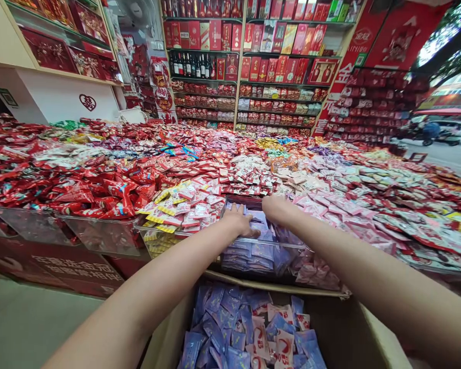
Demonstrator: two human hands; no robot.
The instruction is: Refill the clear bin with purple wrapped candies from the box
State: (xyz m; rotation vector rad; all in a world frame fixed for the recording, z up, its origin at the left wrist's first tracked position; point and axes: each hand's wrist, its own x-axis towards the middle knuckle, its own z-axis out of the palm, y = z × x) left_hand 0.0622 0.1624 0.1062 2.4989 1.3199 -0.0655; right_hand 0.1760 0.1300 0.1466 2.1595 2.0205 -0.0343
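My left hand (237, 223) lies with its fingers spread on small purple candy packets (249, 251) stacked in a clear plastic bin (271, 242). Beside it, my right hand (275, 209) reaches into the same bin near its back wall. Its fingers are curled downward, and whatever they grip is hidden from view. Below the bin, close to my body, an open cardboard box (380, 333) holds loose purple packets (218, 318) mixed with pink and red ones (284, 346).
Bins of wrapped sweets surround the purple one: yellow and white packets (188, 202) at left, pink packets (330, 205) at right, red packets (100, 192) farther left. Shelves of bottles and boxes (203, 36) stand at the back. A street (441, 148) shows at far right.
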